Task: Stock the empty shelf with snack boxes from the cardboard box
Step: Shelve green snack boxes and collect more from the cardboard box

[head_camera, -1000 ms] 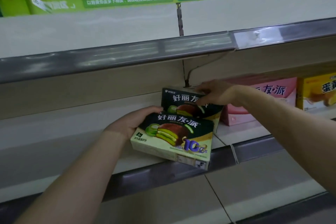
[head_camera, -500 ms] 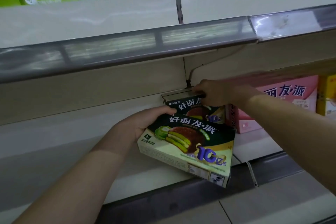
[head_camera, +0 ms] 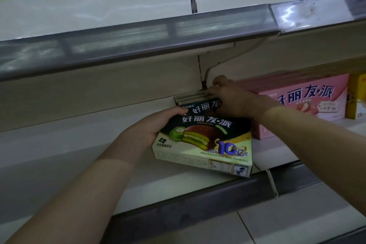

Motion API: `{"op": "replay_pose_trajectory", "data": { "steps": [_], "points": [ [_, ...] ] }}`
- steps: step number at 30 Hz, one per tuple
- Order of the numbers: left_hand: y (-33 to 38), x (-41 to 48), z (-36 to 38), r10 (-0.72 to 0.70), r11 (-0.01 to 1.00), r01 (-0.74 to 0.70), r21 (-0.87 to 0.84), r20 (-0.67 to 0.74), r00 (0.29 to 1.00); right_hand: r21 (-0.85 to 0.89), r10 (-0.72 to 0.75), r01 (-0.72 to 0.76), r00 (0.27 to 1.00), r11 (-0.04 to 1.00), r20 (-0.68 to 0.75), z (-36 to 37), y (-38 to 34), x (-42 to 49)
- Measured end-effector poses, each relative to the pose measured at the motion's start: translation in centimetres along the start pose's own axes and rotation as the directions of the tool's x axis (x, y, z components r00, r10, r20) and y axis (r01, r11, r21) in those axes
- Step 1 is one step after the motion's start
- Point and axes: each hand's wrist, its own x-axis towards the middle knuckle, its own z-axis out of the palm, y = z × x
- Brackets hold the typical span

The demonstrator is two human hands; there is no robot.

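Two dark green-and-cream snack boxes are at the white shelf [head_camera: 59, 154]. My left hand [head_camera: 156, 125] grips the front box [head_camera: 206, 144] by its left end and holds it tilted over the shelf's front part. My right hand [head_camera: 231, 99] rests on top of the rear box [head_camera: 198, 105], which stands against the shelf's back wall; its fingers curl over the box's top edge. The rear box is mostly hidden behind the front one and my right hand. The cardboard box is out of view.
A pink snack box [head_camera: 309, 101] stands right of the green boxes, with a yellow box [head_camera: 356, 95] beyond it. A grey price rail [head_camera: 178, 208] runs along the shelf's front edge. The upper shelf's rail [head_camera: 138, 45] overhangs closely above.
My right hand has pushed the rear box further back against the wall. My left hand has carried the front box up and closer behind it. The camera has come nearer.
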Motion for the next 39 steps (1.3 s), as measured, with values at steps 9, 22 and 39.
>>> {"op": "replay_pose_trajectory", "data": {
  "steps": [9,22,39],
  "points": [
    [-0.6,-1.1,-0.8,0.134,0.972,-0.149,-0.183,-0.093,0.987,0.420,0.004,-0.154,0.942,0.894,0.335,-4.8,-3.1,-2.8],
    [-1.6,-0.5,1.7,0.203,0.966,-0.164,0.200,-0.194,0.960,0.193,0.046,-0.089,0.975,0.977,0.218,-3.0,-0.4,-2.0],
    [-2.2,2.8,2.7,0.471,0.771,-0.266,0.578,-0.236,0.850,-0.261,0.085,-0.066,0.994,0.963,0.062,-0.1,-2.0,-2.6]
  ]
}}
